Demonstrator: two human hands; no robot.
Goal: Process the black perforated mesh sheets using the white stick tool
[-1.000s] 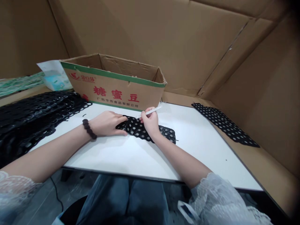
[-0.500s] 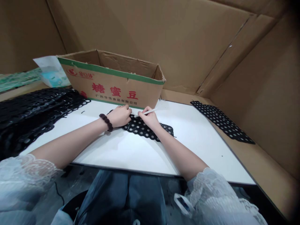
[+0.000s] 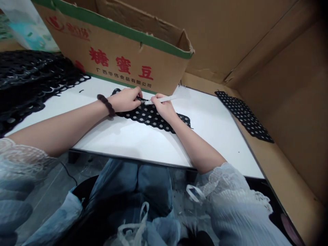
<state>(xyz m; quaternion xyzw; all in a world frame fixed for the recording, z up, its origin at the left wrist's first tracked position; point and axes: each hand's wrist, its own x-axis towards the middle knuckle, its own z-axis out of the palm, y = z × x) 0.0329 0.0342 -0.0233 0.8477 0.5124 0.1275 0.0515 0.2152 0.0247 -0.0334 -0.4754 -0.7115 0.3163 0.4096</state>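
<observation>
A strip of black openwork fabric (image 3: 148, 118) with rows of round holes lies flat on the white tabletop (image 3: 107, 136). My left hand (image 3: 126, 99), a dark band round its wrist, rests on the strip's left part with fingers curled at its upper edge. Between the fingers and thumb of my right hand (image 3: 165, 108) is a slim white pen-like tool (image 3: 167, 98). Its tip points left and meets the strip's upper edge, close to my left fingertips. Whether the tip is a point or a blade is too small to tell.
A cardboard box (image 3: 120, 44) with green edging and red characters stands just behind my hands. Black openwork fabric (image 3: 30, 78) is heaped at the left, near a tissue pack (image 3: 33, 34). Another holed black strip (image 3: 244, 116) lies at the right edge. Cardboard walls (image 3: 294, 68) enclose the workspace.
The view has tilted down and come closer, so the box and table sit higher in it. Both hands stay at the strip's upper edge, with the white tool still in my right hand.
</observation>
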